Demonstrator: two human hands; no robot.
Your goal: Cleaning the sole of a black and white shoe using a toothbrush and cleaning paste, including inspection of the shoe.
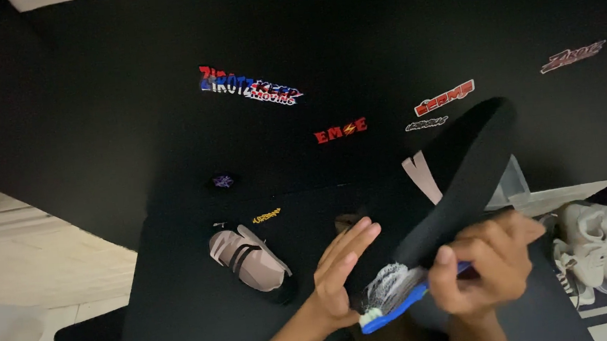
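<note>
Black tabletop [186,321], matte, with coloured stickers [340,130] toward 12 o'clock.

Shoe [461,181]: black sole up, pinkish upper showing at its 9 o'clock side; raised above the tabletop, right of centre, running from 5 o'clock up to 1 o'clock.

Left hand [339,271]: flat and open, fingers straight and together, pressed against the shoe's lower end; it closes on nothing.

Right hand [484,261]: grip closed around the handle of a brush [391,300], blue, with whitish bristles lying against the shoe's lower end, between the two hands.

Second shoe [247,258]: pinkish with dark straps, lying on the tabletop at 9 o'clock of the left hand, apart from it.

White sneakers [597,242]: on the floor at 3 o'clock, beyond the tabletop's edge.

Pale floor [32,261]: at 9 o'clock.
</note>
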